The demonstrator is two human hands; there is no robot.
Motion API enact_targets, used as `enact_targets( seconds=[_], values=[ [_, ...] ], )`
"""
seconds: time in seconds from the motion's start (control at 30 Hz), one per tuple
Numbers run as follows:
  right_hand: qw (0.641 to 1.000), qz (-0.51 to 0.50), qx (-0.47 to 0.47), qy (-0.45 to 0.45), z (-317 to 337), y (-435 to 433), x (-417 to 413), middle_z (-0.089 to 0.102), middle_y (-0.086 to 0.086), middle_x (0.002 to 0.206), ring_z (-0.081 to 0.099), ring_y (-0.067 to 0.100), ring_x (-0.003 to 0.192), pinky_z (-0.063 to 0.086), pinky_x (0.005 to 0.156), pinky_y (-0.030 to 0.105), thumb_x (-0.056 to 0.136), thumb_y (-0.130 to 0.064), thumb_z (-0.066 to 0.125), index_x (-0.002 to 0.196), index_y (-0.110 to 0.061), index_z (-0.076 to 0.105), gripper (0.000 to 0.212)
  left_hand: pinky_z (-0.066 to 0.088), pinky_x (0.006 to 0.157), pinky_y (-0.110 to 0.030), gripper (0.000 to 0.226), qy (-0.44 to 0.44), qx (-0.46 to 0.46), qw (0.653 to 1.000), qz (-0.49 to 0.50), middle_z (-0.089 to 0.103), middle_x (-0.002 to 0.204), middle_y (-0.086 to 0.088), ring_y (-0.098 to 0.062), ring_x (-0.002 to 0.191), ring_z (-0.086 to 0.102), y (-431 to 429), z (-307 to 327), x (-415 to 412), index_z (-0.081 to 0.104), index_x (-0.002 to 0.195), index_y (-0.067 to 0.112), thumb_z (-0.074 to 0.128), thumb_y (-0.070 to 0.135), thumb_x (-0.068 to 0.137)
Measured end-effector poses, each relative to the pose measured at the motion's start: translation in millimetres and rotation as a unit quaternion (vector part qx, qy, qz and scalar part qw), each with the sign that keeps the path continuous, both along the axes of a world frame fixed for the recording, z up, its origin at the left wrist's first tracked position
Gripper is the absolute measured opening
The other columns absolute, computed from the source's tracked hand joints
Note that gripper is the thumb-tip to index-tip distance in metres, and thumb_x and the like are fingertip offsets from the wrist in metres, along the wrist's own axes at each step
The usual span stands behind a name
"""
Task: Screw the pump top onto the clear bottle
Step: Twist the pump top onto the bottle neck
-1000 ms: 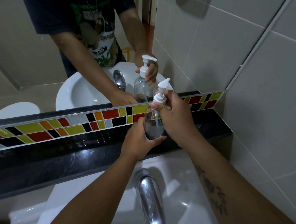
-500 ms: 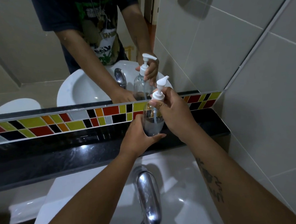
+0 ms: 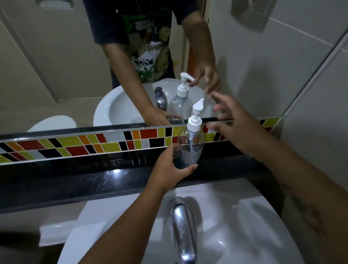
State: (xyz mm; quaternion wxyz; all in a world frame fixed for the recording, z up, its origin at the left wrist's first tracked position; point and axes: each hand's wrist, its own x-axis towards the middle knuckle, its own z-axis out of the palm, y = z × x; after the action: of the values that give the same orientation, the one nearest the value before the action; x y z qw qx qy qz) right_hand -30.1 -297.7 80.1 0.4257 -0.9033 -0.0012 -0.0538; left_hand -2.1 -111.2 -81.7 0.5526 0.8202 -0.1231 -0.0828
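The left hand (image 3: 169, 166) wraps the lower part of a clear bottle (image 3: 190, 147), thumb along its base and fingers curled round the far side, holding it upright over a glossy black ledge (image 3: 71, 181). The right hand (image 3: 239, 126) holds nothing: its fingers (image 3: 220, 98) are spread wide, just beside the pump at about three o'clock, with a gap of open air between them and the white plastic.

The white pump top (image 3: 194, 120) sits on the bottle's neck, collar down against the shoulder, nozzle pointing up toward one o'clock. A pale dip tube runs down inside the bottle. How tightly the collar is threaded cannot be told.

Behind the bottle, at twelve o'clock, a band of red, yellow, orange and black mosaic tiles (image 3: 109, 145) meets the lower edge of a mirror (image 3: 45, 78), close to the pump. A grey tiled wall (image 3: 319, 114) closes the right side. Toward six o'clock lie a white basin (image 3: 244, 229) and a chrome tap (image 3: 183, 228), with free space above them.
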Motion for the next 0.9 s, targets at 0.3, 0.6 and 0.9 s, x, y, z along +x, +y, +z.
enact_targets(
  seconds=[0.3,0.6,0.9],
  values=[
    [0.926,0.222,-0.297,-0.067,67,-11,47,0.065,-0.015,0.116,0.044,0.008,0.112,0.035,0.096,0.030,0.086,-0.035,0.065,0.112,-0.034,0.070,0.026,0.051,0.082,0.000,0.055,-0.010,0.010,1.000,0.012,0.069,0.119,0.011,0.011,0.101,0.065,-2,-4,0,0.061,0.126,0.019,0.095,0.017,0.083],
    [0.917,0.255,-0.301,-0.058,78,4,57,0.060,-0.024,0.081,0.053,0.004,0.090,0.044,0.083,0.030,0.080,-0.034,0.074,0.098,-0.028,0.077,0.019,0.053,0.085,-0.003,0.060,-0.018,0.001,1.000,0.014,0.070,0.124,0.009,0.005,0.109,0.066,-3,-3,-1,0.059,0.129,0.024,0.096,0.020,0.082],
    [0.958,0.204,-0.202,-0.005,76,12,52,0.062,-0.011,0.054,0.053,-0.001,0.054,0.040,0.054,0.016,0.077,-0.036,0.077,0.076,-0.018,0.075,0.017,0.053,0.087,-0.003,0.062,-0.022,0.010,1.000,0.017,0.069,0.127,0.008,0.005,0.110,0.065,-2,-3,-1,0.060,0.134,0.021,0.095,0.022,0.083]
  ],
)
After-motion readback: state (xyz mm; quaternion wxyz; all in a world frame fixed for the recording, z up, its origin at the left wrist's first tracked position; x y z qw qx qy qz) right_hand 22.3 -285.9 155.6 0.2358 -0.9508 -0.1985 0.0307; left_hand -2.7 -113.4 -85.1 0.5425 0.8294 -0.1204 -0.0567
